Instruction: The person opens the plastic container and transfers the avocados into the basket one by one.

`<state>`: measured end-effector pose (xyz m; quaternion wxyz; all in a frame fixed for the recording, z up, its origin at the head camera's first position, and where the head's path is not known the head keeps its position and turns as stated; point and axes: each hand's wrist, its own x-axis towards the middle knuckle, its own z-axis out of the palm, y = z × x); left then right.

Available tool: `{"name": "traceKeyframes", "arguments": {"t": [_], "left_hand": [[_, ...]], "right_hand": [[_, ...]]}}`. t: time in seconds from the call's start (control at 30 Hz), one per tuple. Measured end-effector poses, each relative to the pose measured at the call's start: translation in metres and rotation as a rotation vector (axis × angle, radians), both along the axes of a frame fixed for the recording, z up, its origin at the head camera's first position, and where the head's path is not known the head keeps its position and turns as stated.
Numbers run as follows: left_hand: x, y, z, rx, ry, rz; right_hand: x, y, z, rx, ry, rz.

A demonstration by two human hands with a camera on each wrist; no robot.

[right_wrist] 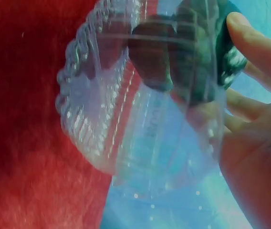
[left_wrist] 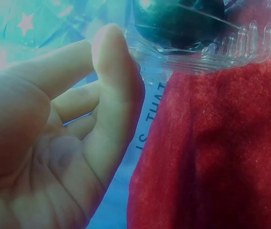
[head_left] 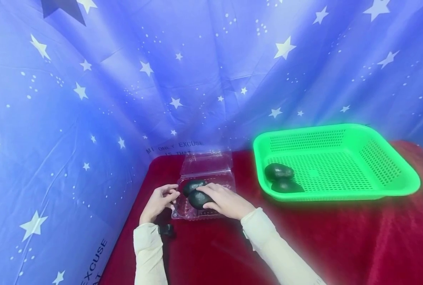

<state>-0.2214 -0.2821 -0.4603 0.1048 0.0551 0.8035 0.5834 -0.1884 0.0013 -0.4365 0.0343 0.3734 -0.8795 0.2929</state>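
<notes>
As L hand (head_left: pixel 157 204) pinches clear box edge (head_left: pixel 208 215), palm-down R hand (head_left: pixel 229 201) clamps fingers round nearer avo (head_left: pixel 198 200)

A blue fabric backdrop (head_left: pixel 204 51) hangs behind and to the left, falling in soft folds and creases. Pale five-pointed stars (head_left: pixel 284 48) of mixed sizes and clusters of small white dots (head_left: pixel 229 23) pattern it, and one large dark grey star (head_left: pixel 64 10) is cut off at the top left. Black capital lettering (head_left: pixel 191 145), including the word EXCUSE, runs low on the fabric. A deep-red, plush-surfaced tabletop (head_left: pixel 204 257) has a rounded far left corner.
</notes>
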Motion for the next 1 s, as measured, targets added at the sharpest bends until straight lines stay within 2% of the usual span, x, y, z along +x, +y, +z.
{"name": "traceKeyframes", "arguments": {"t": [0.3,0.6,1.0], "left_hand": [[-0.002,-0.004,-0.003,-0.01,0.004,-0.002],[-0.001,-0.002,-0.002,-0.015,-0.004,0.002],[-0.001,-0.002,-0.002,-0.015,0.007,-0.011]], "right_hand": [[0.002,0.015,0.007,0.021,0.039,-0.021],[0.003,0.03,0.015,-0.013,0.051,-0.058],[0.001,0.053,0.026,-0.041,0.114,-0.09]]}}
